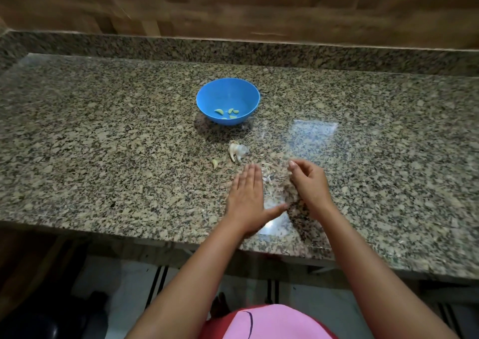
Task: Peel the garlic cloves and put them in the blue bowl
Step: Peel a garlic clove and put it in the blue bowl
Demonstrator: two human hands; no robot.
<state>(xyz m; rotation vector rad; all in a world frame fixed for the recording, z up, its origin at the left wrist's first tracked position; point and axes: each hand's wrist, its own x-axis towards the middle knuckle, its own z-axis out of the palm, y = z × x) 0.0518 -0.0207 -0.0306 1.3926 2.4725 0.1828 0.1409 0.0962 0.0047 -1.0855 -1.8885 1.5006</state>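
The blue bowl (227,101) stands on the granite surface (103,141) with several peeled cloves (227,113) inside. Nearer the person lie a partial garlic bulb (236,151), a loose clove (215,163) and papery skins (267,173). The left hand (247,198) lies flat, fingers straight, gripping nothing. The right hand (308,180) has curled fingers; whether its grip holds anything cannot be told.

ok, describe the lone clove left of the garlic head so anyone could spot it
On the counter, start at the blue bowl and come toward the hands. The loose clove lies left of the garlic head: small, pale yellow-green and alone, unlike the white papery skins.
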